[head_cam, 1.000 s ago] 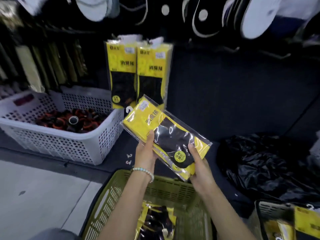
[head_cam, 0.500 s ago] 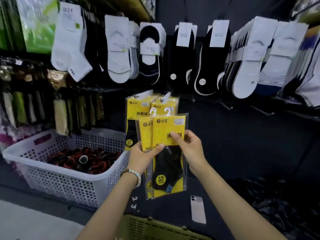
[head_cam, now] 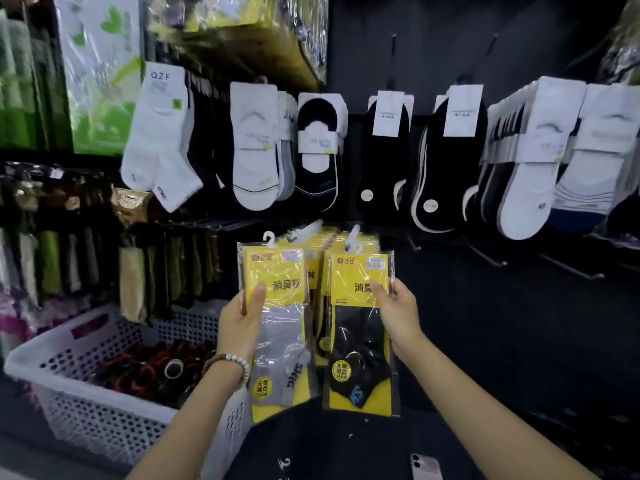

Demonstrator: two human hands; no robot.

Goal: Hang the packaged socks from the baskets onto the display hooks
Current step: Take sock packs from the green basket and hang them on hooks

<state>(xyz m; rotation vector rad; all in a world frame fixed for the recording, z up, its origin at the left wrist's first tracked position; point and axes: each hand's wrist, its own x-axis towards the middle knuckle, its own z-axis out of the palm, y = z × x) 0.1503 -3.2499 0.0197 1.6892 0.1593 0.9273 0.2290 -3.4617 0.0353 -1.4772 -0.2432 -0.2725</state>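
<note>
Head view: two packs in hand, neither hung yet. The left hand (head_cam: 239, 320) pinches the grey sock pack (head_cam: 280, 327) at its left edge, thumb on the yellow header and fingers behind. The right hand (head_cam: 398, 306) pinches the black sock pack (head_cam: 360, 341) at its right edge the same way. Both are held just in front of the hung yellow packs (head_cam: 313, 275), so some stock is already up. What's left is unclear (source basket out of frame; the white basket (head_cam: 86, 393) holds dark rolled items). Both packs stand upright, long axis vertical, plastic hanger (head_cam: 268, 237) on top, print facing the camera. Grey one's top tips slightly left. Bare display hooks (head_cam: 491, 259) sit to the right.
</note>
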